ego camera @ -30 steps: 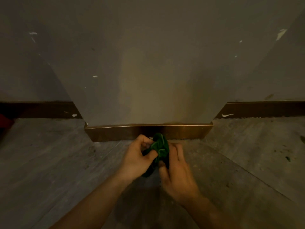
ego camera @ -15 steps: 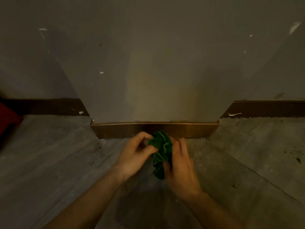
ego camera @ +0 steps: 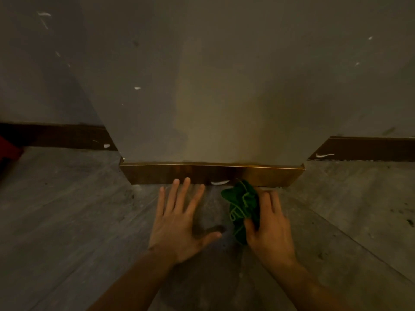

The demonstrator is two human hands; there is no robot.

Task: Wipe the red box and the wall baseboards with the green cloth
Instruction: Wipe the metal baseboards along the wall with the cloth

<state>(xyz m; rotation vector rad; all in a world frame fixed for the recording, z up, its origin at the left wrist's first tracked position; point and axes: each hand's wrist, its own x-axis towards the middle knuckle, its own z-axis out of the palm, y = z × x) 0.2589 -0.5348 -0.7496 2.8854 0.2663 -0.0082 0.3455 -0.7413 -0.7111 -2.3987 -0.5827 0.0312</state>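
Observation:
A bunched green cloth (ego camera: 243,206) is gripped in my right hand (ego camera: 269,227), its top end touching the lower edge of the brown baseboard (ego camera: 157,173) of a jutting grey wall column. My left hand (ego camera: 179,223) lies flat over the floor just left of the cloth, fingers spread and empty, fingertips close to the baseboard. A white smear (ego camera: 219,182) shows on the baseboard between the hands. At the far left edge a sliver of the red box (ego camera: 9,148) is visible.
Darker baseboards run along the recessed walls at the left (ego camera: 62,135) and right (ego camera: 368,149), the right one with a white mark. The grey floor (ego camera: 67,221) is stained with dark spots, most on the right.
My left hand has let go of the cloth and spread flat to the left. My right hand has shifted right with the cloth, uncovering a white smear on the baseboard.

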